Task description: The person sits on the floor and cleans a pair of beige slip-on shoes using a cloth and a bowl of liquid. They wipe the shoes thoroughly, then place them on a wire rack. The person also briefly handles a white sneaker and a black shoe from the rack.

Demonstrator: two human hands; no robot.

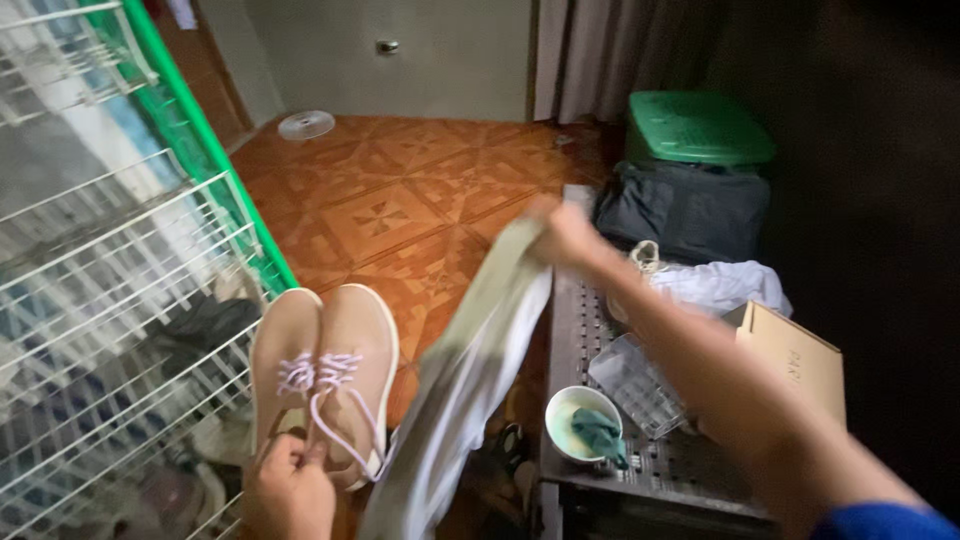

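Though blurred by motion, right hand (568, 235) seen closed around the top end of a cloth (470, 370); fingers themselves hard to make out. Cloth long, pale grey-green, hanging down from that grip past the bench (600, 310) edge, lower end cut off by the frame bottom. Left hand (288, 490) partly cut off at the bottom edge, fingers pinched shut at the heels of the shoes (320, 370). Shoes tan with white soles and lilac laces, side by side, toes pointing away, held up beside a white wire rack (110, 260). On the bench: white bowl (575, 415) holding a green rag, clear tray (640, 385), brown box (795, 360), white garment (720, 285). Dark bag (685, 210) under a green lid (700, 125) farther back. Things behind the rack too dim to tell.
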